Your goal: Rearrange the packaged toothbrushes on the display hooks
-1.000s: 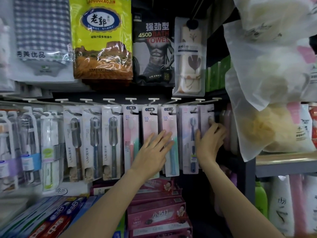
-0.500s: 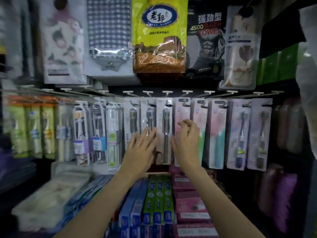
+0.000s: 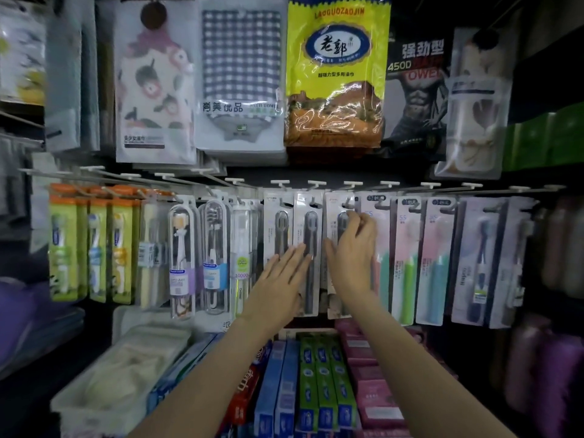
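Note:
A row of packaged toothbrushes hangs from white display hooks [image 3: 317, 184] across the middle. Three grey-card packs with dark brushes [image 3: 308, 235] hang at the centre, pink packs [image 3: 407, 248] to their right, orange-topped green packs [image 3: 64, 248] far left. My left hand [image 3: 278, 282] lies flat with fingers spread against the lower part of the grey packs. My right hand [image 3: 355, 251] is on the third grey pack [image 3: 333, 216], fingers curled at its upper edge beside the first pink pack; whether it grips the pack I cannot tell.
Bagged towels [image 3: 335, 74] hang in the row above. Boxed toothpaste [image 3: 319, 384] is stacked on the shelf below my arms. A white tray [image 3: 126, 371] sits at the lower left. Dark bottles stand at the far right.
The view has swung left along the row. Both hands moved left from the pink and blue packs to the grey packs at the centre.

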Tool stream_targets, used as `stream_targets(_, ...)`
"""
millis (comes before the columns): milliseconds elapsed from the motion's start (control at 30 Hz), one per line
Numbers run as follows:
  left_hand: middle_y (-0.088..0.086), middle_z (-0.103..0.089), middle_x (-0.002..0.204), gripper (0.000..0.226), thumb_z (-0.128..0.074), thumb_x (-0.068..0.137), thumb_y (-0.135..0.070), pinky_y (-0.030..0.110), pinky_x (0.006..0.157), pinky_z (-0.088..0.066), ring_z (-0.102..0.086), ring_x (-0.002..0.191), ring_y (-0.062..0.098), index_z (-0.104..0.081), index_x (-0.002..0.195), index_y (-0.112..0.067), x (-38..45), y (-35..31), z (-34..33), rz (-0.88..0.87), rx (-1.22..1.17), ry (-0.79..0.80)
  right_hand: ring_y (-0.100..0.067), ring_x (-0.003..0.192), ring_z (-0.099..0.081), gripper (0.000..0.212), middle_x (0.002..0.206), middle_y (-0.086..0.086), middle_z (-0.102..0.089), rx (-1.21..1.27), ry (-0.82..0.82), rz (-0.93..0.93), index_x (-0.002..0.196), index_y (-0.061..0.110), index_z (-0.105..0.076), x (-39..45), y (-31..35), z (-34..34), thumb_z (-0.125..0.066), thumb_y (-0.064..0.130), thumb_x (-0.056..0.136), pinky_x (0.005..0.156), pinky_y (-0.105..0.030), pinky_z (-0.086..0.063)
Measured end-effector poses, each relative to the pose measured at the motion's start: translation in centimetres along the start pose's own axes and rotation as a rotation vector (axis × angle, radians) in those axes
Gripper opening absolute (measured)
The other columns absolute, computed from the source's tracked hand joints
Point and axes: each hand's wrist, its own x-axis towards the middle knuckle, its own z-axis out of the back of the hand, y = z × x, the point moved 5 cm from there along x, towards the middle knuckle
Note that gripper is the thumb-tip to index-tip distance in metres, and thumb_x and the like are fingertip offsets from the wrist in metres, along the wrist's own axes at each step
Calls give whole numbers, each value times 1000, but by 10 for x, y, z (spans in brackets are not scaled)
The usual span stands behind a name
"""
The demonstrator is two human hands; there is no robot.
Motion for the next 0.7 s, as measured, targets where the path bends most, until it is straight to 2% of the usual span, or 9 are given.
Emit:
stream_targets(100,13,-44,141,88,-79,60,-20,47,103,-31,-45,128,28,-37,136,-9,-2,2,-1,-22,-31,-15,-20,123,-33,48,136,-10,-35,31,4,-27,133,7,-37,4,-1,0,-55,17,90,104,-32,-29)
stream_targets(167,14,-43,142,84,-76,64,-19,48,103,-32,-44,128,29,-35,137,-8,-4,2,-2,-32,-46,-6,-22,124,-33,45,135,-12,-36,13,9,-19,131,6,-39,5,-1,-1,-55,15,90,104,-34,-31)
stream_targets(300,11,-42,143,59,-40,80,-23,44,107,-30,-43,130,27,-40,137,-9,-9,6,-3,-8,-61,8,-29,123,-37,48,133,-18,-37,-162,19,109,127,3,-40,2,9,-2,-61,5,84,99,-38,-42)
stream_targets(367,10,-40,144,57,-34,82,-21,41,112,-24,-39,132,25,-39,138,-10,-16,10,-3,21,-84,-6,-32,119,-41,50,129,-21,-40,-171,3,138,126,2,-42,-2,14,2,-64,3,81,95,-37,-44)
stream_targets(500,8,-36,147,59,-37,82,-20,41,113,-15,-26,136,23,-33,140,-12,-48,25,2,102,-57,-34,-34,110,-49,56,124,-18,-42,-131,19,327,122,8,-45,-31,32,-8,-70,-1,73,88,-39,-48)
stream_targets(600,8,-35,147,69,-54,76,-14,41,114,-4,-23,137,24,-30,141,-13,-77,47,2,152,9,-8,-33,110,-45,53,125,-17,-45,-206,109,377,116,13,-51,-56,34,-30,-73,0,69,82,-45,-50)
stream_targets(633,9,-36,147,75,-61,73,-12,41,114,-2,-23,137,24,-29,141,-13,-84,55,1,160,29,12,-32,110,-42,52,125,-18,-47,-245,129,362,114,14,-54,-62,33,-37,-74,1,68,80,-46,-49)
stream_targets(700,8,-35,147,85,-69,69,-12,42,112,-11,-24,136,25,-28,142,-14,-92,65,-1,152,38,50,-33,110,-40,49,124,-19,-50,-315,145,344,113,15,-58,-71,32,-45,-75,3,68,78,-49,-49)
